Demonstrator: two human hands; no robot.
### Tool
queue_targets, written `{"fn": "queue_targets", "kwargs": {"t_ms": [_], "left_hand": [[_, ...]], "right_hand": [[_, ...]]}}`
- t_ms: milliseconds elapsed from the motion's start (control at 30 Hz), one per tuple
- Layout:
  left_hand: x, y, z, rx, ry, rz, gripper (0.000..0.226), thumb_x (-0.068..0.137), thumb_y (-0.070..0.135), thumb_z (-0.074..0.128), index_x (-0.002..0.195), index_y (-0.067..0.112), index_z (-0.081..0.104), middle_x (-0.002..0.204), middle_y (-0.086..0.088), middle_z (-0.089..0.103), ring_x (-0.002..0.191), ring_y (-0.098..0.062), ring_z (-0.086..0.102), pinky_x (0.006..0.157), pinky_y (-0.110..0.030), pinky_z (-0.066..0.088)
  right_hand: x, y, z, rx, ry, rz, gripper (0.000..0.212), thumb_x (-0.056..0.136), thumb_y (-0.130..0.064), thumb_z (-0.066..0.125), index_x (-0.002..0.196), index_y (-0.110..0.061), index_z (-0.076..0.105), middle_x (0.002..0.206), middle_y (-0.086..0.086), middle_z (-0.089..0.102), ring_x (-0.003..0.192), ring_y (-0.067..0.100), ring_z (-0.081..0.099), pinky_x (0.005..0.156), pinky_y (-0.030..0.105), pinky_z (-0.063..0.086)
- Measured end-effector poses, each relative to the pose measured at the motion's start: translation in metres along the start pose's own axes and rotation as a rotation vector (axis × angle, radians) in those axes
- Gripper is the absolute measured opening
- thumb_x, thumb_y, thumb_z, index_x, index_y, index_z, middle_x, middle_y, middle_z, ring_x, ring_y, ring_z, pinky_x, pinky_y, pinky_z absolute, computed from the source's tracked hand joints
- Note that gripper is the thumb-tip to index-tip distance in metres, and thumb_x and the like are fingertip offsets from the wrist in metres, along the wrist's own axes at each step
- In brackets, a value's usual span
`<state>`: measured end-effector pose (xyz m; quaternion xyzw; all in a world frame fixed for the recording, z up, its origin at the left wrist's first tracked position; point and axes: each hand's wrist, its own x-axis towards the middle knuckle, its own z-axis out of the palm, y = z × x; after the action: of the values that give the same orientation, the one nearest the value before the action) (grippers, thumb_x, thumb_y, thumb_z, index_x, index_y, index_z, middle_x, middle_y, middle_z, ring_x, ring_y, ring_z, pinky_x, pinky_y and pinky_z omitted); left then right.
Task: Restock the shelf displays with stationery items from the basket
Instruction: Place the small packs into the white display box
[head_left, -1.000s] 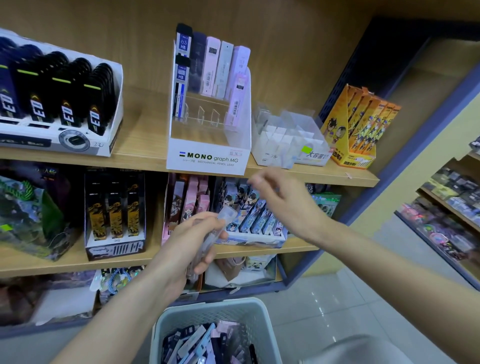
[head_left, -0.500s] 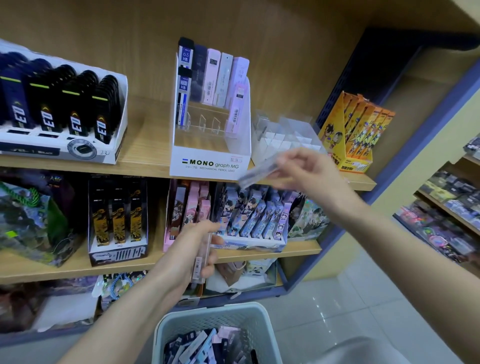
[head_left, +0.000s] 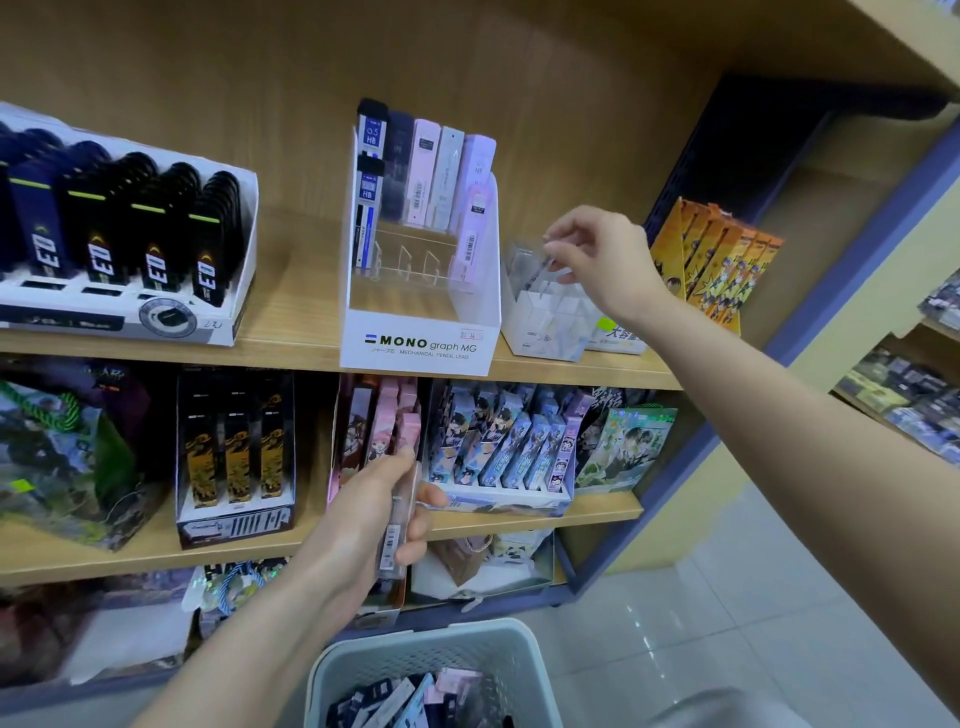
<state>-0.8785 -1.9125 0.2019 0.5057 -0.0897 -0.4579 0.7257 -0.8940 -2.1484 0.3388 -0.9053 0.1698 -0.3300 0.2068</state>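
Pinching 1 clear case (head_left: 546, 266) over the clear tray (head_left: 540, 325) (upper shelf (head_left: 291, 322)), the right hand (head_left: 605, 262) hovers — the left hand (head_left: 371, 525) grips more cases (head_left: 396, 540) above the basket (head_left: 395, 644).

My right arm stretches up and forward, wrist bent down, and my right hand (head_left: 602, 260) pinches a clear case (head_left: 540, 271) between thumb and fingertips. My left hand (head_left: 374, 525) is lower and nearer me, fingers curled round some slim cases (head_left: 394, 540), thumb uppermost.

White lead display (head_left: 415, 343), orange packs (head_left: 717, 260), grey basket (head_left: 332, 670).
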Motion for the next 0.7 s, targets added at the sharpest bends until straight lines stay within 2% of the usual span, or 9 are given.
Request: {"fn": "queue_targets", "kwargs": {"t_ms": [100,200,300,367,467,533,600,700], "left_hand": [[0.001,0.0,0.0,-0.01,0.012,-0.007,0.02,0.102,0.022,0.035,0.103,0.003,0.041,0.054,-0.006,0.05,0.033,-0.011,0.033,0.032,-0.017,0.025],[0.005,-0.003,-0.002,0.079,0.024,0.007,0.015,0.099,0.011,0.035,0.104,0.0,0.043,0.056,-0.006,0.047,0.039,-0.013,0.037,0.037,-0.021,0.032],[0.006,-0.003,-0.002,0.141,0.048,0.044,0.017,0.1,0.007,0.036,0.112,0.0,0.044,0.072,-0.009,0.05,0.052,-0.014,0.047,0.045,-0.024,0.043],[0.004,-0.002,-0.001,0.156,0.047,0.08,0.014,0.101,0.013,0.04,0.112,0.01,0.048,0.083,-0.008,0.054,0.058,-0.014,0.052,0.048,-0.024,0.048],[0.001,-0.001,0.0,0.252,0.005,0.136,0.015,0.099,0.027,0.045,0.11,0.021,0.054,0.082,-0.005,0.055,0.047,-0.009,0.045,0.039,-0.02,0.036],[0.002,-0.002,0.001,0.263,0.016,0.159,0.012,0.099,0.024,0.045,0.106,0.019,0.053,0.078,-0.005,0.055,0.044,-0.008,0.038,0.036,-0.018,0.026],[0.004,-0.001,0.002,0.246,0.043,0.15,0.005,0.099,0.013,0.042,0.098,0.012,0.047,0.079,-0.008,0.056,0.045,-0.01,0.036,0.036,-0.019,0.023],[0.005,-0.002,0.006,0.27,0.055,0.152,0.008,0.097,0.002,0.038,0.092,0.009,0.039,0.081,-0.012,0.056,0.043,-0.01,0.038,0.036,-0.02,0.024]], "right_hand": [[0.003,0.002,0.007,-0.057,-0.082,0.013,0.005,0.087,-0.004,0.064,0.09,-0.005,0.067,0.076,0.001,0.063,0.069,0.01,0.061,0.066,0.022,0.057],[0.006,0.004,0.014,-0.067,-0.084,0.038,0.005,0.085,-0.002,0.067,0.09,-0.005,0.066,0.084,0.01,0.064,0.07,0.014,0.059,0.066,0.023,0.057],[0.007,0.007,0.019,-0.117,-0.031,0.039,0.013,0.083,-0.008,0.071,0.094,-0.009,0.063,0.089,0.005,0.059,0.077,0.017,0.058,0.069,0.027,0.054],[0.006,0.007,0.021,-0.205,0.026,0.011,0.019,0.084,-0.015,0.071,0.1,-0.011,0.062,0.096,0.0,0.055,0.078,0.014,0.055,0.069,0.023,0.044],[-0.007,0.0,0.021,-0.215,0.152,-0.029,0.014,0.092,-0.018,0.059,0.104,-0.011,0.059,0.1,-0.002,0.049,0.073,0.004,0.047,0.072,0.019,0.04],[-0.027,-0.008,0.021,-0.143,0.221,-0.067,0.009,0.095,-0.015,0.052,0.103,-0.012,0.056,0.095,-0.005,0.048,0.069,-0.001,0.045,0.068,0.015,0.038],[-0.055,-0.017,0.024,-0.068,0.183,-0.086,0.006,0.097,-0.015,0.048,0.1,-0.017,0.053,0.088,-0.012,0.048,0.066,-0.002,0.045,0.065,0.012,0.038],[-0.1,-0.027,0.033,0.019,-0.063,-0.025,0.006,0.098,-0.02,0.047,0.097,-0.022,0.053,0.085,-0.013,0.054,0.066,-0.003,0.047,0.062,0.01,0.038]]}}
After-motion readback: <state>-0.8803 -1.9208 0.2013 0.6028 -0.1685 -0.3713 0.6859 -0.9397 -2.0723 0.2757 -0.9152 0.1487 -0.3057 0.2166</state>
